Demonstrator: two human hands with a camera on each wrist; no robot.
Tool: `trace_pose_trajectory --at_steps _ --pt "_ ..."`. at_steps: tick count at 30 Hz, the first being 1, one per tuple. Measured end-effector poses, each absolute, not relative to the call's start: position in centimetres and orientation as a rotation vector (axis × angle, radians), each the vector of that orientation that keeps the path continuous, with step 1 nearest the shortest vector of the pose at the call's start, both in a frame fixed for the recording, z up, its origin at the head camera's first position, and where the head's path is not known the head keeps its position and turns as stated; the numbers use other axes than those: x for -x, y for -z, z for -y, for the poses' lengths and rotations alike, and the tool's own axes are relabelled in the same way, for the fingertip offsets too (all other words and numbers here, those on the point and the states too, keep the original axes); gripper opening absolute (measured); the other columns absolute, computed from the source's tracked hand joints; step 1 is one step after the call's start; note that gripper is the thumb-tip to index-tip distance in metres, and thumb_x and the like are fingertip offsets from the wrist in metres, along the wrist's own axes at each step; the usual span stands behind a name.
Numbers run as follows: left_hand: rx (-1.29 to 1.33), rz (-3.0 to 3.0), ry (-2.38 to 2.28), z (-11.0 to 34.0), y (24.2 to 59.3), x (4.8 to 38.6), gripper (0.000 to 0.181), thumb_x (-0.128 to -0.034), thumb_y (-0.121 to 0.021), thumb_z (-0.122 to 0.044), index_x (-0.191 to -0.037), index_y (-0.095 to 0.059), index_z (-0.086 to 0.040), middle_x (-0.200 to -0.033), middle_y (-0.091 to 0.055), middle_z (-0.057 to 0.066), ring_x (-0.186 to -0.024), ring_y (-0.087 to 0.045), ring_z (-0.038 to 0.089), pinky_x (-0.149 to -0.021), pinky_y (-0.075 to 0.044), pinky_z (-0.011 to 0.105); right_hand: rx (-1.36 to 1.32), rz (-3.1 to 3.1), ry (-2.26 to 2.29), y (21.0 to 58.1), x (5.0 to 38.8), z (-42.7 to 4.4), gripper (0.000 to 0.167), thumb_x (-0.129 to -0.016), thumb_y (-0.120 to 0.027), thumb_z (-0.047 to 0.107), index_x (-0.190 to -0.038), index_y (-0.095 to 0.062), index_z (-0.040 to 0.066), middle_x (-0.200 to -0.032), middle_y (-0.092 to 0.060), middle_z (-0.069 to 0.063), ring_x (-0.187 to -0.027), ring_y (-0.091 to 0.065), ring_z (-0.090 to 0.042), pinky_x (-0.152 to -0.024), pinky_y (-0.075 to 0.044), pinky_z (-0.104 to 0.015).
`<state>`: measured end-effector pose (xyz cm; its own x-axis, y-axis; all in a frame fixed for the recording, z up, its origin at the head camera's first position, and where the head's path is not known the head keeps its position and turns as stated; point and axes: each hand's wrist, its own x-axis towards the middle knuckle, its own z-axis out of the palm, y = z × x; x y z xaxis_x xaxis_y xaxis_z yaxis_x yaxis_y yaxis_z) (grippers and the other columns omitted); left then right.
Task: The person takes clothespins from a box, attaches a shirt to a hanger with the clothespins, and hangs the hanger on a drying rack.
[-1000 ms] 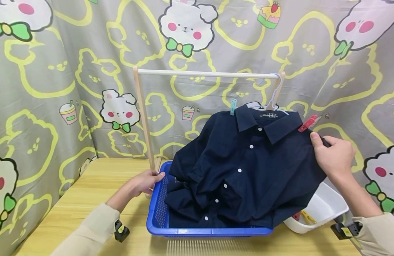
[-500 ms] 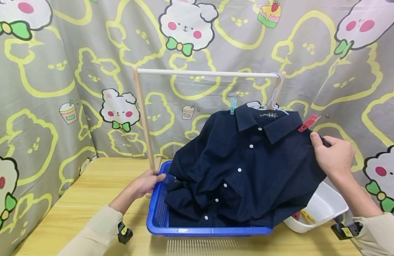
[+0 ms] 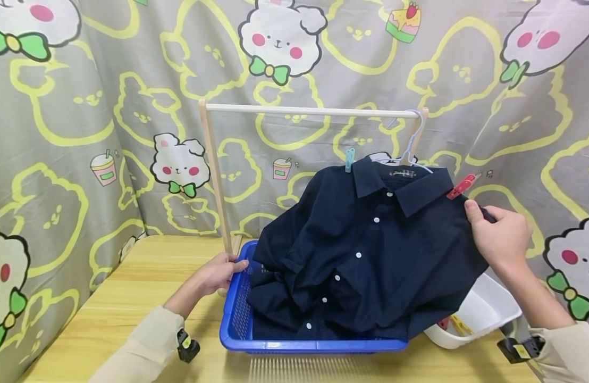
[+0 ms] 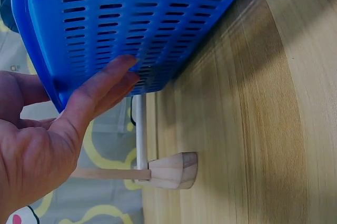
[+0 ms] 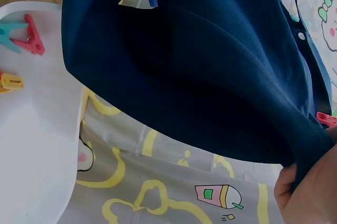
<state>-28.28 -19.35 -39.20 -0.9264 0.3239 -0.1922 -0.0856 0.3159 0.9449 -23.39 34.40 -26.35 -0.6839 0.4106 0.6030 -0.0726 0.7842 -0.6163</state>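
Note:
A dark navy shirt [image 3: 380, 255] with white buttons hangs by a pale hanger [image 3: 411, 141] from the rack's bar, its lower part bunched in a blue basket [image 3: 313, 346]. My right hand [image 3: 502, 234] pinches the shirt's shoulder at the right, thumb in front; the right wrist view shows the sleeve [image 5: 174, 76] drooping from that hand. On the shirt's shoulders sit a teal clothespin [image 3: 349, 160] and a red clothespin [image 3: 463, 186]. With my left hand [image 3: 218, 274] I grip the basket's left rim, thumb over the top and fingers against the outer wall.
A wooden rack with a white bar [image 3: 304, 110] stands behind the basket. To the right, a white tub [image 3: 490, 308] holds several clothespins, among them a yellow one [image 5: 11, 81]. All stand on a wooden table [image 3: 146, 276] before a patterned curtain [image 3: 179, 64].
The left hand and forearm have shifted slightly to the right along the basket's rim. The right hand, shirt and basket look nearly the same.

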Motion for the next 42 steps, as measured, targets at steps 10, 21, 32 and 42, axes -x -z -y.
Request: trace_pose_trajectory --at_steps 10,21,32,42 --pt "-0.24 -2.228 -1.655 19.5 39.3 28.4 0.026 -0.1076 -0.049 -0.02 -0.101 -0.055 0.004 -0.072 -0.053 -0.001 -0.068 -0.062 0.011 -0.066 -0.058 0.027 0.292 2.217 -0.808 26.2 23.2 -34.6 0.051 -0.098 -0.062 0.039 -0.074 -0.067 -0.006 -0.042 -0.037 0.026 -0.052 -0.037 0.001 -0.056 -0.029 -0.026" --pt "-0.207 -2.255 -1.645 19.4 39.4 28.3 0.027 -0.1068 -0.051 -0.021 -0.103 -0.056 0.006 -0.072 -0.048 0.0 -0.069 -0.058 0.012 -0.065 -0.055 0.026 0.329 2.247 -0.783 25.9 23.1 -34.5 0.048 -0.097 -0.062 0.042 -0.101 -0.07 -0.005 -0.067 -0.063 0.003 -0.074 -0.048 -0.017 -0.065 -0.033 -0.035" --pt "-0.219 -2.237 -1.656 19.5 39.4 28.3 0.025 -0.107 -0.05 -0.021 -0.099 -0.055 0.002 -0.07 -0.047 -0.001 -0.068 -0.058 0.012 -0.065 -0.055 0.026 0.361 2.197 -0.864 25.3 23.1 -33.7 0.05 -0.097 -0.061 0.041 -0.131 -0.06 0.004 -0.107 -0.06 -0.013 -0.079 -0.035 0.007 -0.074 -0.031 -0.03" --pt "-0.216 -2.246 -1.654 19.6 39.2 28.4 0.025 -0.1069 -0.05 -0.02 -0.092 -0.054 -0.001 -0.065 -0.039 -0.004 -0.063 -0.054 0.01 -0.06 -0.051 0.024 0.278 2.019 -0.906 24.7 22.7 -32.2 0.038 -0.096 -0.063 0.041 -0.117 -0.06 0.01 -0.079 -0.045 0.025 -0.076 -0.041 0.009 -0.074 -0.031 -0.023"
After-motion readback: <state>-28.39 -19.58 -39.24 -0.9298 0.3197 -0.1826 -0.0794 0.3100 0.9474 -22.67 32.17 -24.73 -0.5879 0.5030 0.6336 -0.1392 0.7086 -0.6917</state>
